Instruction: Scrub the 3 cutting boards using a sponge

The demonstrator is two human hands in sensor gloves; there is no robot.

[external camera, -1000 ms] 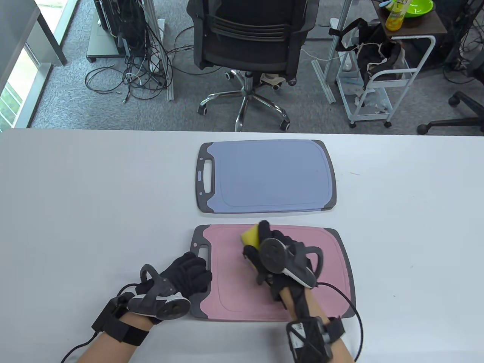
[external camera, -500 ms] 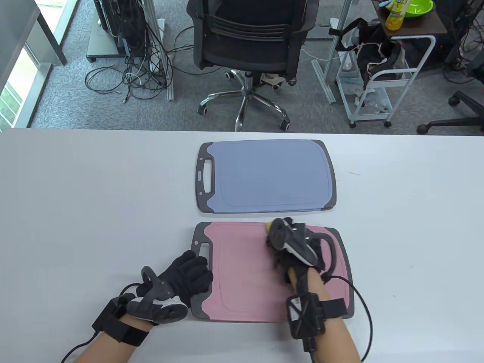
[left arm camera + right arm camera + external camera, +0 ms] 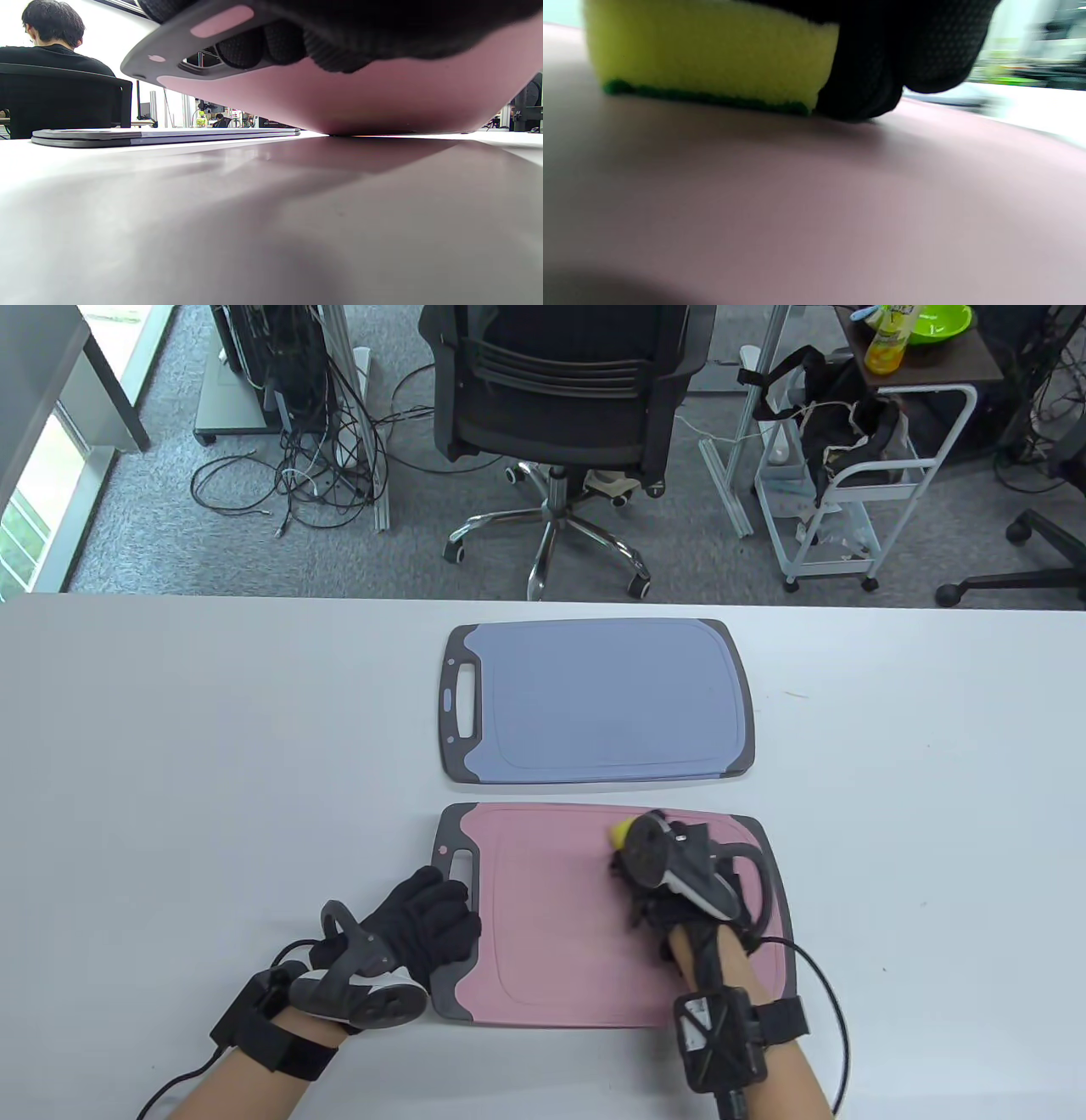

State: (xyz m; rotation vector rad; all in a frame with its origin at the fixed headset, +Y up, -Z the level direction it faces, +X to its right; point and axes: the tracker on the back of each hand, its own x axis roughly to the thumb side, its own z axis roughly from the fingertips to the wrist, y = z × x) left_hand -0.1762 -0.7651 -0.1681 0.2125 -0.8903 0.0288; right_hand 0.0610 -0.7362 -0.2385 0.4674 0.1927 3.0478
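A pink cutting board with grey ends lies near the table's front edge. My right hand grips a yellow sponge with a green scouring side and presses it on the board's far right part. In the right wrist view the sponge sits flat on the pink surface under my fingers. My left hand holds the board's left handle end. In the left wrist view its fingertips curl into the handle slot, and that end looks slightly raised. A blue cutting board lies behind, apart from both hands.
In the left wrist view the blue board shows two thin layers, as if stacked on another. A black office chair and a white cart stand beyond the table's far edge. Bare white tabletop spreads to the left and right.
My right hand slid the sponge from the pink board's far middle to its far right part, then drew it slightly nearer. My left hand stayed at the handle end.
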